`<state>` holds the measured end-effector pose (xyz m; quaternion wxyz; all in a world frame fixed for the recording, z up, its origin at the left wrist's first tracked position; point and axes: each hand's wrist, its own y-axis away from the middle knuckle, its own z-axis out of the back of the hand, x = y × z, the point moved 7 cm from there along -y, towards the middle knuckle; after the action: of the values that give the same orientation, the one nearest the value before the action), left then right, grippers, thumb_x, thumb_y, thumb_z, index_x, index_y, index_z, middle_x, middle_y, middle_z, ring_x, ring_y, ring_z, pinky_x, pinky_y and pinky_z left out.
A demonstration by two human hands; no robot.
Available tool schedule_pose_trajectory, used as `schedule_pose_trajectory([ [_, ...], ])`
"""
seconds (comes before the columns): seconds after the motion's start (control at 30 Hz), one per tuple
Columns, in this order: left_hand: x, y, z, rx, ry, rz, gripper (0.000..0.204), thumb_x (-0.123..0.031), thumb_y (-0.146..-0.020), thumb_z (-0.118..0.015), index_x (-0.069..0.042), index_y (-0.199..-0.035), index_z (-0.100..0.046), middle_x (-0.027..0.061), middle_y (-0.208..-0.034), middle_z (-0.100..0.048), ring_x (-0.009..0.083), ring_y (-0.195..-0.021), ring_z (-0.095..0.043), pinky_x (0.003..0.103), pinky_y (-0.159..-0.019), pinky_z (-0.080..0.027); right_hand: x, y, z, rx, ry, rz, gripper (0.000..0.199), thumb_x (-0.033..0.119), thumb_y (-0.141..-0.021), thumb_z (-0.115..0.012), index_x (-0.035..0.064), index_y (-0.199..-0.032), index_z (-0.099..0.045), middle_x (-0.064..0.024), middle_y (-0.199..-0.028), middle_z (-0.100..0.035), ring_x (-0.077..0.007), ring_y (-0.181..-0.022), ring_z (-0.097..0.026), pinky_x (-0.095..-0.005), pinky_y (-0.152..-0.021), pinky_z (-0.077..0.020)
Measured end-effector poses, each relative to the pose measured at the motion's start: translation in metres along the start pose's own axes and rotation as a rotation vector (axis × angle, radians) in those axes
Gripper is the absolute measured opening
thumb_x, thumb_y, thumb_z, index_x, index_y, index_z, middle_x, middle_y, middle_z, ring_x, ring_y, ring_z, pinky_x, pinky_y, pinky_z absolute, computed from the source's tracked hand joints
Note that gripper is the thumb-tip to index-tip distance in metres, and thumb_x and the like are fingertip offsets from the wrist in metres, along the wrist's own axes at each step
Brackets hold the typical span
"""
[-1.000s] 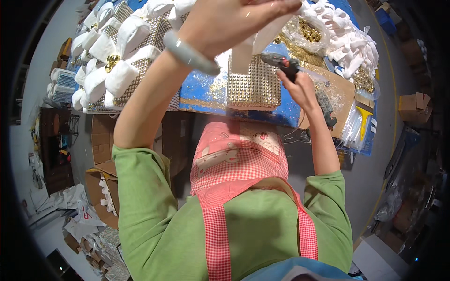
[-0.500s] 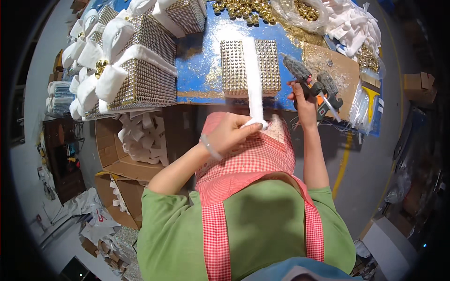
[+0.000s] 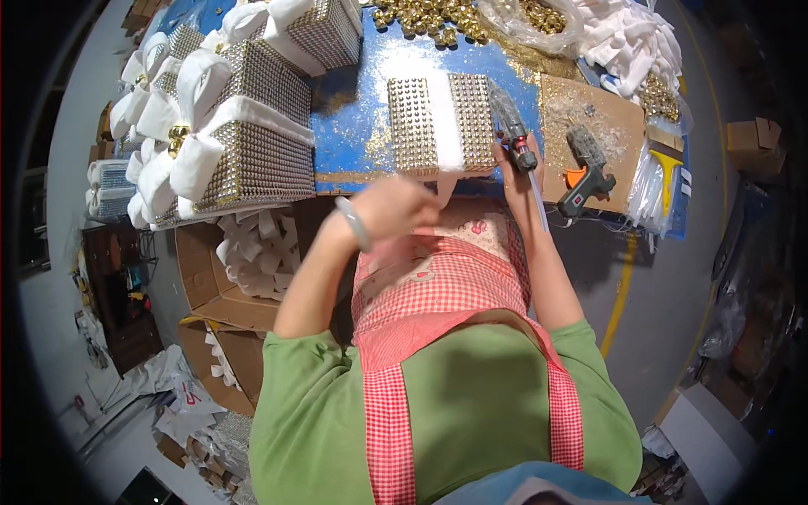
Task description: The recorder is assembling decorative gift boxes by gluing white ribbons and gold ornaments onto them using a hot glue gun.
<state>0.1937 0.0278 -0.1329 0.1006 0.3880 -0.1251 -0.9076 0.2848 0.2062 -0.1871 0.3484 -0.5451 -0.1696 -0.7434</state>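
Left hand (image 3: 400, 210) has dropped lower, fingers pinching white ribbon (image 3: 442, 126); right hand (image 3: 515, 168) still grips glue gun (image 3: 512, 126).

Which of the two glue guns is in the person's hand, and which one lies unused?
The glue gun beside the studded box is gripped by the right hand. The second glue gun, with the orange trigger, lies untouched on the brown cardboard sheet further right.

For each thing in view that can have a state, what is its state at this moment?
Left hand: closed on the white ribbon's end at the table edge.
Right hand: gripping a glue gun.
Glue gun: held, lying beside the studded box.
Studded box: flat on the blue table, white ribbon across its middle.
Second glue gun: resting on cardboard, untouched.
Finished boxes: stacked at left, bows tied.
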Motion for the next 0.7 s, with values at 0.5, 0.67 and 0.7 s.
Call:
schedule_pose_trajectory([
  [0.5, -0.006, -0.020, 0.006, -0.488, -0.572, 0.075, 0.062, -0.035, -0.092, -0.045, -0.005, -0.143, -0.027, 0.0118, -0.149, -0.028, 0.0257, -0.138, -0.026, 0.052, -0.111, -0.014, -0.009, 0.025, 0.025, -0.131, -0.347, -0.214, 0.034, 0.035, -0.091, -0.060, 0.0037, -0.101, -0.056, -0.0038, -0.092, -0.060, -0.0125, -0.084, -0.053, -0.0304, -0.080, -0.0446],
  [0.67, -0.039, 0.025, -0.021, -0.578, -0.273, -0.112, 0.040, -0.016, -0.085, -0.055, -0.005, -0.124, -0.052, 0.0133, -0.132, -0.049, 0.0309, -0.127, -0.042, 0.050, -0.106, -0.027, 0.006, 0.038, 0.021, -0.076, -0.392, -0.275, 0.041, 0.036, -0.090, -0.059, 0.0027, -0.113, -0.057, -0.0038, -0.106, -0.057, -0.0137, -0.096, -0.055, -0.0294, -0.083, -0.0459],
  [0.7, -0.034, 0.035, -0.018, -0.684, -0.219, -0.108, 0.034, -0.011, -0.084, -0.057, -0.005, -0.117, -0.057, 0.0130, -0.123, -0.055, 0.0316, -0.121, -0.048, 0.048, -0.102, -0.033, 0.006, 0.044, 0.019, 0.052, -0.238, -0.366, 0.049, 0.040, -0.095, -0.048, 0.0048, -0.130, -0.046, -0.0099, -0.131, -0.049, -0.0220, -0.111, -0.056, -0.0335, -0.088, -0.0464],
])
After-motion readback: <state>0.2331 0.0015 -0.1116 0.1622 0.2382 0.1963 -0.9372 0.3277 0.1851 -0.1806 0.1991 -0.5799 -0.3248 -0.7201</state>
